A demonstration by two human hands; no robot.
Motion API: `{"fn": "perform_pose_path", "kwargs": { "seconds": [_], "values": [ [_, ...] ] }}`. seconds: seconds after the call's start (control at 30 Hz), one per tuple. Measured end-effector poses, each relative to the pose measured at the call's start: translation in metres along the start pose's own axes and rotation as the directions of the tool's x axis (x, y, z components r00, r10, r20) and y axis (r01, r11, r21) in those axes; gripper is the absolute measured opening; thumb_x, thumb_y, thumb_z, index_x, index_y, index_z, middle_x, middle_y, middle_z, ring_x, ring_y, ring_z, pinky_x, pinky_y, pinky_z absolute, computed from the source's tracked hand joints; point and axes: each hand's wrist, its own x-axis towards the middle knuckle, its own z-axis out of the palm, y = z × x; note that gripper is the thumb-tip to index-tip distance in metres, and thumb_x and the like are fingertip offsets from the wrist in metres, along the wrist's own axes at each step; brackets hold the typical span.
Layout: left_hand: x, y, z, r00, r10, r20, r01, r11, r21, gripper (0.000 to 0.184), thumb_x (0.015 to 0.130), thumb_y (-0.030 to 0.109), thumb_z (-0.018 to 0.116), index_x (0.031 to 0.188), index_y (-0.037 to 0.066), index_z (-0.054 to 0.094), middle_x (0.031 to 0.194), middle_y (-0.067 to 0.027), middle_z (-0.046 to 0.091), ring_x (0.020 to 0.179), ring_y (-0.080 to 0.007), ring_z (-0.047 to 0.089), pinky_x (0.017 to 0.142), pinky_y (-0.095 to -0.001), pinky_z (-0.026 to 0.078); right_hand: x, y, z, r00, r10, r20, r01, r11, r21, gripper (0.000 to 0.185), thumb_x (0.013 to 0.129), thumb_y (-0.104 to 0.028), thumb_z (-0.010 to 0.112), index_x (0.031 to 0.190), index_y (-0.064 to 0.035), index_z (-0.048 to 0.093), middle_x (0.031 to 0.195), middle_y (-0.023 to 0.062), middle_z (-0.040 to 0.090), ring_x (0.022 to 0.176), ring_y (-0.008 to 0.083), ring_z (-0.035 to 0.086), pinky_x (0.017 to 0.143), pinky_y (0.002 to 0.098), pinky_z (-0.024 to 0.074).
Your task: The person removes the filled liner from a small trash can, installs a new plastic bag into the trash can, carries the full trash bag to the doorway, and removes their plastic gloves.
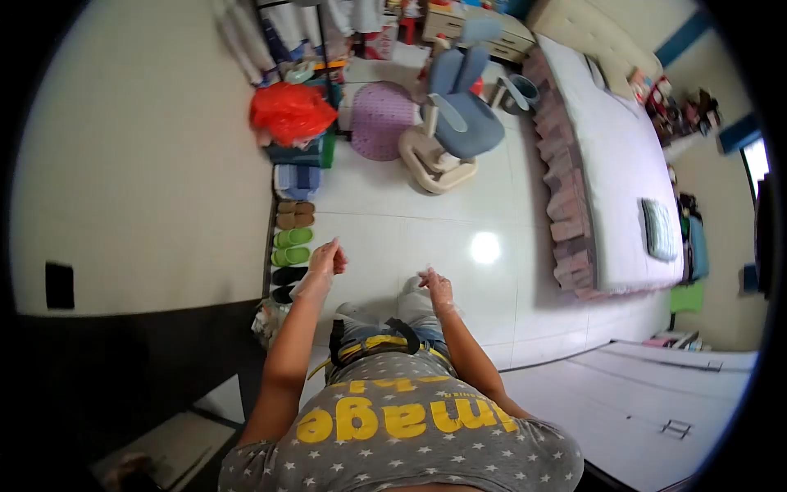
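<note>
Both hands wear thin clear plastic gloves and hang in the air in front of my body, apart from each other. My left hand (328, 259) is near the row of shoes by the wall, its fingers partly curled and apart, holding nothing visible. Above my thigh, my right hand (436, 287) has its fingers loosely bent and spread, with no object seen in it. Below them is my grey shirt (402, 422) with stars and yellow letters.
Green slippers (292, 247) and brown slippers (295, 215) line the left wall. Ahead are a red plastic bag (293, 112), a purple mat (383, 120) and a blue swivel chair (471, 123). A bed (611, 156) stands right, with white cabinets (648, 402) nearer.
</note>
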Motion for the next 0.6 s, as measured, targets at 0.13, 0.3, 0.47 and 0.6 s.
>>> {"fn": "perform_pose_path", "kwargs": {
  "seconds": [0.13, 0.3, 0.47, 0.6],
  "values": [
    [0.037, -0.004, 0.097, 0.985, -0.030, 0.167, 0.019, 0.998, 0.068, 0.035, 0.084, 0.039, 0.047, 0.066, 0.010, 0.050, 0.056, -0.0030, 0.052, 0.045, -0.0125, 0.048, 0.045, -0.0255, 0.042, 0.006, 0.002, -0.082, 0.976, 0.092, -0.196, -0.039, 0.965, 0.259, 0.049, 0.085, -0.044, 0.040, 0.077, -0.0008, 0.061, 0.090, 0.0126, 0.061, 0.086, 0.0226, 0.057, 0.077, 0.0345, 0.0431],
    [0.081, -0.020, 0.243, 0.955, -0.096, 0.282, 0.043, 0.981, 0.190, 0.028, 0.084, 0.034, 0.049, 0.076, 0.007, 0.049, 0.059, -0.0030, 0.051, 0.051, -0.0137, 0.050, 0.049, -0.0272, 0.044, 0.026, 0.015, -0.198, 0.946, 0.157, -0.283, -0.041, 0.926, 0.376, 0.046, 0.084, -0.042, 0.043, 0.085, 0.0008, 0.058, 0.089, 0.0130, 0.061, 0.083, 0.0226, 0.058, 0.073, 0.0336, 0.0452],
    [0.096, -0.019, 0.375, 0.882, -0.173, 0.439, -0.007, 0.926, 0.378, 0.022, 0.083, 0.029, 0.050, 0.081, 0.007, 0.052, 0.069, -0.0026, 0.055, 0.060, -0.0131, 0.054, 0.058, -0.0257, 0.046, 0.059, 0.015, -0.282, 0.939, 0.127, -0.319, -0.003, 0.932, 0.362, 0.037, 0.085, -0.034, 0.045, 0.087, 0.0008, 0.057, 0.084, 0.0109, 0.062, 0.072, 0.0199, 0.059, 0.066, 0.0299, 0.0464],
    [0.130, -0.018, 0.433, 0.844, -0.236, 0.481, -0.049, 0.860, 0.508, 0.020, 0.083, 0.027, 0.050, 0.082, 0.007, 0.053, 0.071, -0.0027, 0.056, 0.062, -0.0119, 0.055, 0.058, -0.0251, 0.046, 0.099, -0.008, -0.313, 0.939, 0.093, -0.332, 0.039, 0.928, 0.370, 0.032, 0.084, -0.029, 0.047, 0.088, 0.0008, 0.057, 0.083, 0.0098, 0.062, 0.070, 0.0170, 0.059, 0.064, 0.0276, 0.0461]
  ]
}}
